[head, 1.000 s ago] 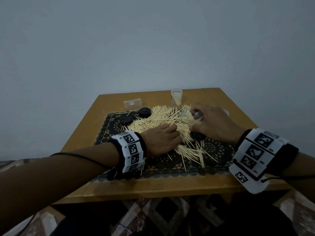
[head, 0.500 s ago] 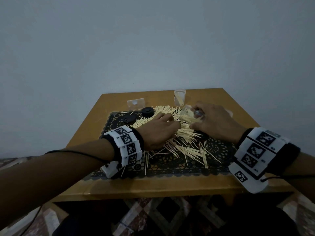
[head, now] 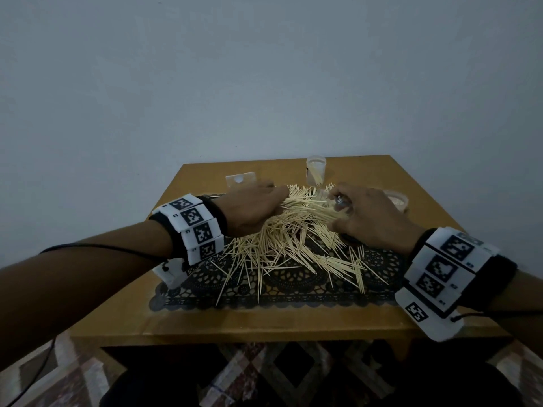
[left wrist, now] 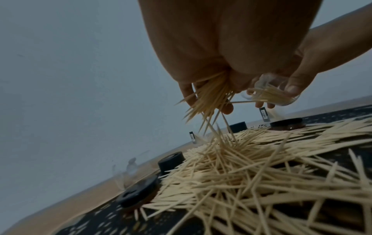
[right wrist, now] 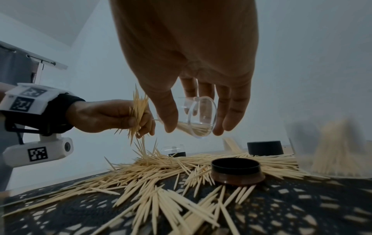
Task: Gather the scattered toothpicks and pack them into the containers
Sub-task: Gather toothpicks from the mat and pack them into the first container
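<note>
A big heap of pale wooden toothpicks (head: 291, 245) covers a black lace mat (head: 293, 295). Above the heap's far side, my left hand (head: 276, 201) grips a bunch of toothpicks (right wrist: 138, 116), also seen from the left wrist (left wrist: 209, 97); loose ones trail down from it to the heap. My right hand (head: 343, 204) holds a small clear container (right wrist: 201, 117) tipped on its side, mouth toward the left hand, with some toothpicks lying in it. In the left wrist view that container (left wrist: 273, 93) sits just right of the bunch.
An upright clear container (head: 316, 171) holding toothpicks stands at the table's back, and a fuller one (head: 396, 199) behind my right hand. A clear plastic piece (head: 241, 180) lies back left. Black lids (right wrist: 235, 167) (right wrist: 264, 147) (left wrist: 171, 160) sit among the toothpicks. The wooden table (head: 264, 321) ends near me.
My left hand has risen off the heap with a bunch of toothpicks and moved farther back, level with the tipped container. The right hand has barely moved.
</note>
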